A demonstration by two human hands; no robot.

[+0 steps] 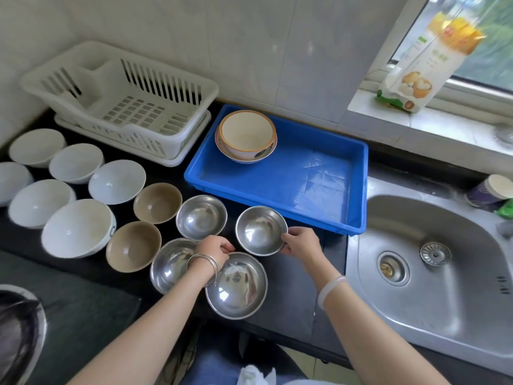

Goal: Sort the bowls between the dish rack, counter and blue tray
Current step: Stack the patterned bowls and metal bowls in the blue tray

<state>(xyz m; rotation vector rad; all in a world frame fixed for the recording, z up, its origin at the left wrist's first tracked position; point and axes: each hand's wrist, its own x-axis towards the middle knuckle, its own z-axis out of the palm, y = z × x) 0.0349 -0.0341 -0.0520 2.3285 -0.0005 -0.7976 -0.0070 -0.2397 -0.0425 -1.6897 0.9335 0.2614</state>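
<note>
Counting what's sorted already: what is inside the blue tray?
In the blue tray, only a stack of cream bowls at its far left corner. Two rims show; any bowl nested under them is hidden.

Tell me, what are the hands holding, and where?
The right hand grips a steel bowl by its right rim. The left hand touches the rim of the nearest steel bowl; a firm hold cannot be told.
</note>
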